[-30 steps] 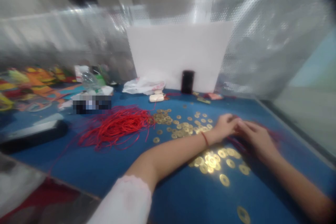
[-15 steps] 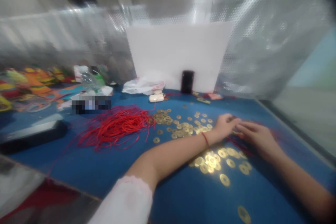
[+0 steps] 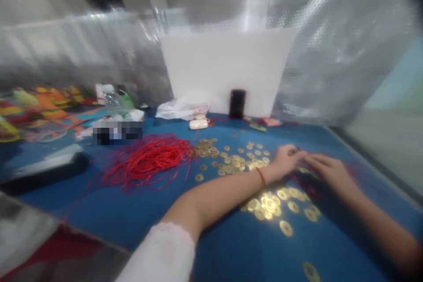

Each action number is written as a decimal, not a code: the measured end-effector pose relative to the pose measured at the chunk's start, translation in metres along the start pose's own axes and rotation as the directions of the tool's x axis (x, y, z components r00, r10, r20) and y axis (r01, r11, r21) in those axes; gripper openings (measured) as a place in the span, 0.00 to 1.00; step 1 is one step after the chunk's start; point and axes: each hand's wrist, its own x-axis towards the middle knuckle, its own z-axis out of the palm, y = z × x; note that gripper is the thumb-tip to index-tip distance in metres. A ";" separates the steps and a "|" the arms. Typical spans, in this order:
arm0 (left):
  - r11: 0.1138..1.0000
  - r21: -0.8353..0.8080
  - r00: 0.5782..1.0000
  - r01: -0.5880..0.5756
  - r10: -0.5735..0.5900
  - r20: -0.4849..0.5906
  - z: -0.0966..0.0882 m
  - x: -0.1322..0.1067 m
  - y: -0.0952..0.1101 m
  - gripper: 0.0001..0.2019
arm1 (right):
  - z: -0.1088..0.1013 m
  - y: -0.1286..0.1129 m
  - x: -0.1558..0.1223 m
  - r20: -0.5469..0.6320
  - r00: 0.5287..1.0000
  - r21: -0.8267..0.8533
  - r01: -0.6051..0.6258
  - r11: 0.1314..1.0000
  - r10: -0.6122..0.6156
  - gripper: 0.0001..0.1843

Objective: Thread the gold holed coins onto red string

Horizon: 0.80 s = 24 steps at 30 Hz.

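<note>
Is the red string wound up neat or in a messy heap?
Messy heap: the red string lies in loose tangled loops on the blue table, strands trailing out.

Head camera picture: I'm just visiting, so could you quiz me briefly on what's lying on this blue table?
1. True or false: the red string lies left of the scattered gold coins.
2. Where on the table do the left hand and right hand meet? A: on the string; B: towards the right, just beyond the near coin heap; C: at its near left edge.
3. Fill in: the band on the left wrist is ___.
Key: 1 true; 2 B; 3 red.
</note>
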 end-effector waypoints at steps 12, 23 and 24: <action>0.996 -0.074 0.998 0.050 -0.047 0.033 0.001 -0.001 0.004 0.11 | 0.002 -0.005 -0.003 -0.128 0.990 0.103 -0.046 0.994 0.059 0.19; 0.997 -0.016 0.996 0.079 -0.079 0.030 0.005 -0.007 0.017 0.04 | 0.001 0.000 -0.003 -0.179 0.983 -0.053 0.036 0.998 -0.045 0.21; 0.995 -0.031 0.995 0.096 -0.095 0.025 0.006 -0.008 0.018 0.04 | 0.001 0.001 -0.004 -0.184 0.981 -0.073 0.047 0.996 -0.060 0.21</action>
